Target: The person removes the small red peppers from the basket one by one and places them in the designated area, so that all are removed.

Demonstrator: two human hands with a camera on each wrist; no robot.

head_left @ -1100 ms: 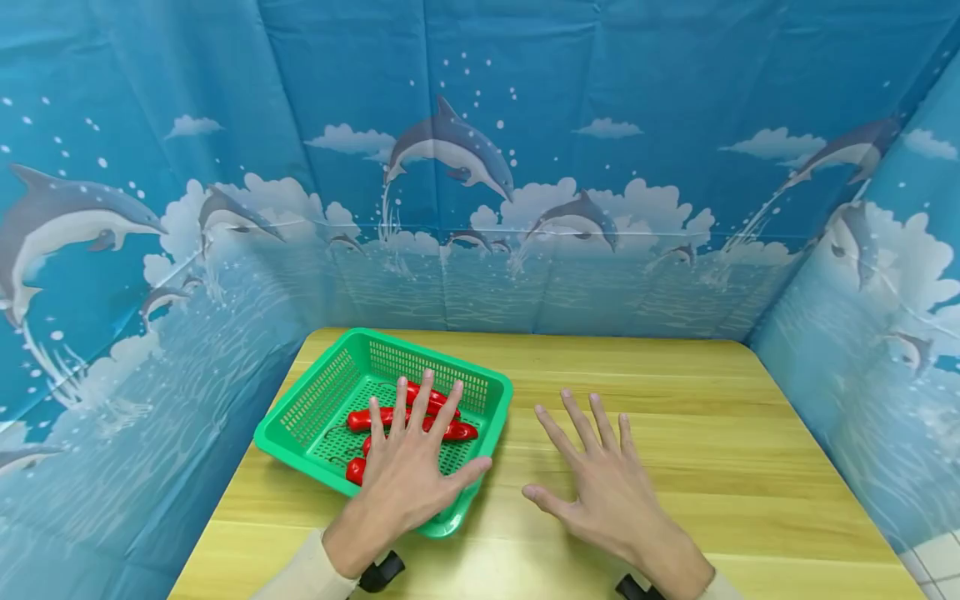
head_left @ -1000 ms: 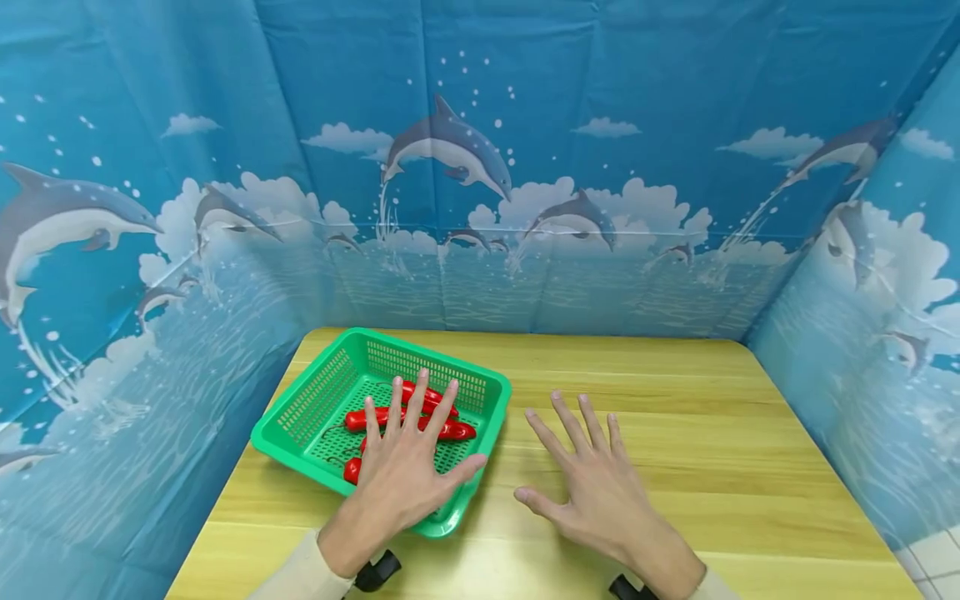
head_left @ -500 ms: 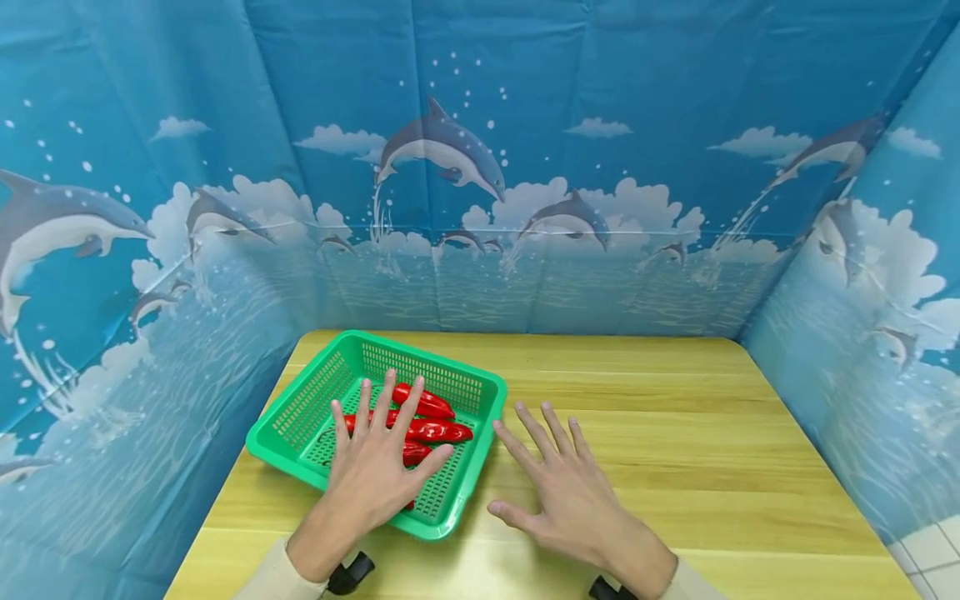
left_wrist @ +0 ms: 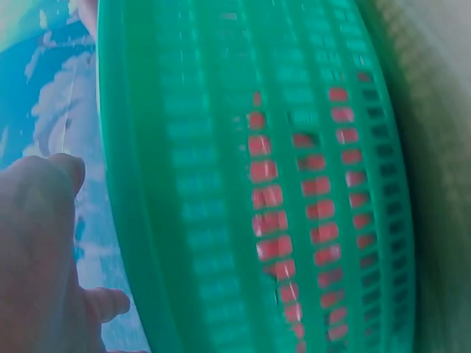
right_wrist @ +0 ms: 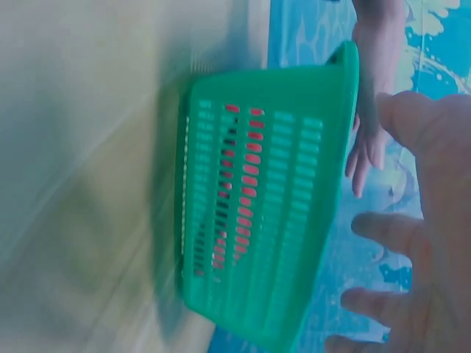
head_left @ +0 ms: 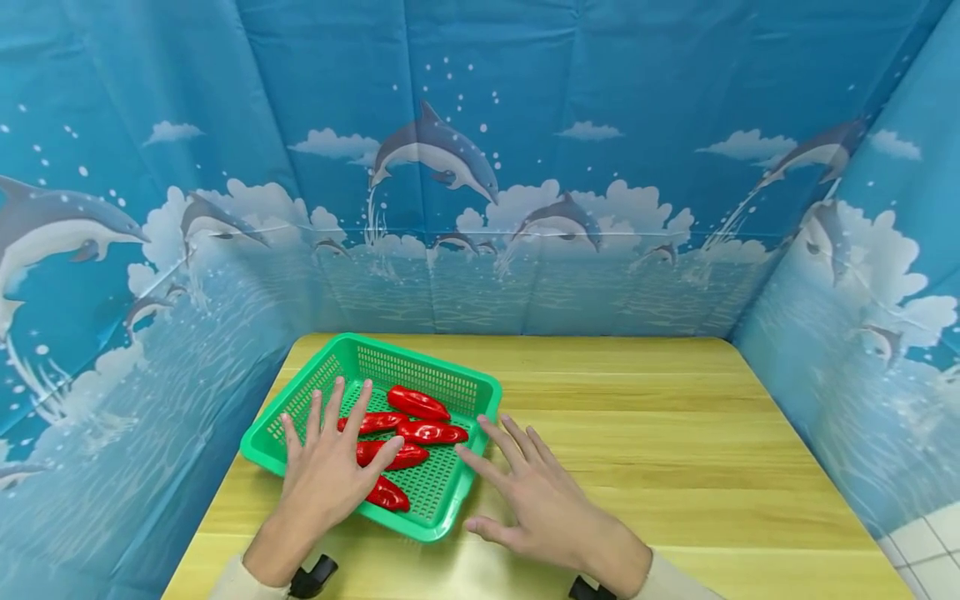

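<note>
A green plastic basket [head_left: 427, 532] with slotted walls stands on the left of the table, holding several glossy red chili peppers [head_left: 431, 432]. My left hand [head_left: 326, 475] is spread over the basket's left front part and hides some of the peppers. Its fingers are straight and hold nothing. At the basket's right side is my right hand [head_left: 540, 508], fingers extended and apart, with fingertips overlapping the rim in the head view. In the right wrist view the fingers [right_wrist: 390, 232] point toward the basket's rim. Through the slots in the left wrist view, red peppers [left_wrist: 268, 220] show.
The wooden table [head_left: 675, 467] extends to the right of the basket. A blue dolphin-print curtain [head_left: 480, 167] encloses the back and both sides. White floor tiles [head_left: 926, 542] show at the lower right.
Both hands have shifted left. The left hand has moved off the right-hand peppers toward the basket's left side, uncovering more of them. The right hand has come up to the basket's right rim.
</note>
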